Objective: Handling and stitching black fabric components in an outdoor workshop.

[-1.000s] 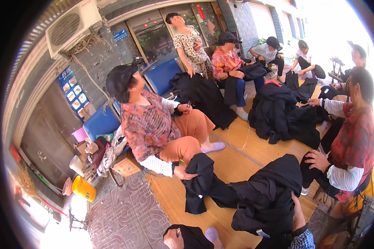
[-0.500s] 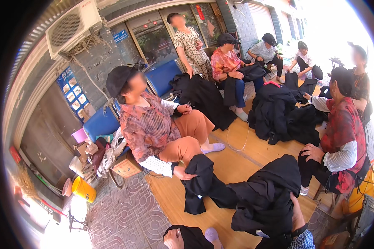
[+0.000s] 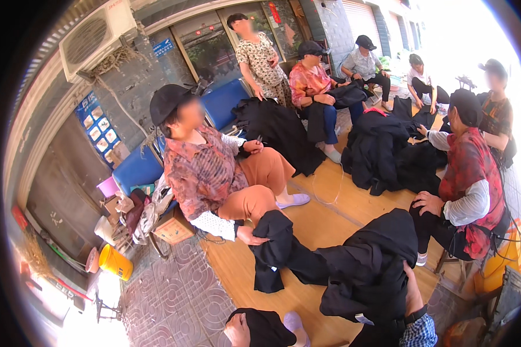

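My left hand is at the lower edge, its fingers curled at the black cloth over my knee; what it grips, if anything, is unclear. A bunched black garment with a small pale label is gripped in my right hand and stretches leftward over tan boards to another black piece. A seated person in orange trousers holds that piece with one hand. My foot in a lilac shoe rests below.
Several people sit around black garment heaps, one person stands behind. Blue chairs, a yellow bucket and bags are at left; a person in red and a yellow container at right.
The view shifts slightly, raising most of the scene in the picture. At far right, a person in a dark cap and top has become more visible. My right hand stays on the garment, moving slightly up.
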Available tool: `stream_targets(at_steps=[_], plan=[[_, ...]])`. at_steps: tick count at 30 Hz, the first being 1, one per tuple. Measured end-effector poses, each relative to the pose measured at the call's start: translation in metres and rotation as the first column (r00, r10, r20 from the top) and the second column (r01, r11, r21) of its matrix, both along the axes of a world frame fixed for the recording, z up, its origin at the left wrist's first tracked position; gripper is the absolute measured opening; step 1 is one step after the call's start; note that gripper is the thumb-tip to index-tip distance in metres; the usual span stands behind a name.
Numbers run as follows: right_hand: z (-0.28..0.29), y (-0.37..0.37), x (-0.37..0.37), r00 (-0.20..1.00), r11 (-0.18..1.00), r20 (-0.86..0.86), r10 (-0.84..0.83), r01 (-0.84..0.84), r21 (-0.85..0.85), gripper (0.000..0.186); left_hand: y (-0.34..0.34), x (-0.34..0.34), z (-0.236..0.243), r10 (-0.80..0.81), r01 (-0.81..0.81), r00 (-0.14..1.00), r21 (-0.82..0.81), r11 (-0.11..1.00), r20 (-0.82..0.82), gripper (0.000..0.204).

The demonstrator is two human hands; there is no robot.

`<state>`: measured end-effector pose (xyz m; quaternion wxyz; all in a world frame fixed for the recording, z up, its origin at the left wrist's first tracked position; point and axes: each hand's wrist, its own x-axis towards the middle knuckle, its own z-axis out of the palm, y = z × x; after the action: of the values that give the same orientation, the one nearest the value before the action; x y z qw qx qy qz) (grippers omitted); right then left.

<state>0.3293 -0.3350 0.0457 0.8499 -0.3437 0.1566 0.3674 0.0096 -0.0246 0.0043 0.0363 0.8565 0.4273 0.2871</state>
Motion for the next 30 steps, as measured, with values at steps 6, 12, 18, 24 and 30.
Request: stream_targets(at_steps=[6,12,18,24,30], plan=[[-0.014,-0.005,0.005,0.999,0.999,-0.049,0.007,-0.005,0.038,0.051,0.005,-0.006,-0.002,-0.021,0.023,0.999,0.04,0.999,-0.041,0.013],[-0.012,0.001,0.004,0.998,1.0,-0.066,0.003,-0.001,0.019,0.052,-0.002,0.007,0.013,-0.131,0.129,0.991,0.111,0.985,0.014,0.025],[-0.005,0.004,0.004,0.998,0.999,0.045,-0.034,0.034,-0.004,0.052,0.001,-0.016,0.011,-0.092,0.093,0.996,0.143,0.985,-0.018,0.019],[0.013,0.003,-0.01,0.969,0.999,0.246,0.028,-0.021,-0.033,0.043,0.006,-0.018,0.001,-0.076,0.091,0.992,0.159,0.983,-0.102,0.019],[0.004,0.001,-0.005,0.863,0.977,0.506,0.019,0.093,-0.194,0.047,-0.002,-0.043,0.014,-0.017,0.029,0.998,0.191,0.981,-0.066,0.017]])
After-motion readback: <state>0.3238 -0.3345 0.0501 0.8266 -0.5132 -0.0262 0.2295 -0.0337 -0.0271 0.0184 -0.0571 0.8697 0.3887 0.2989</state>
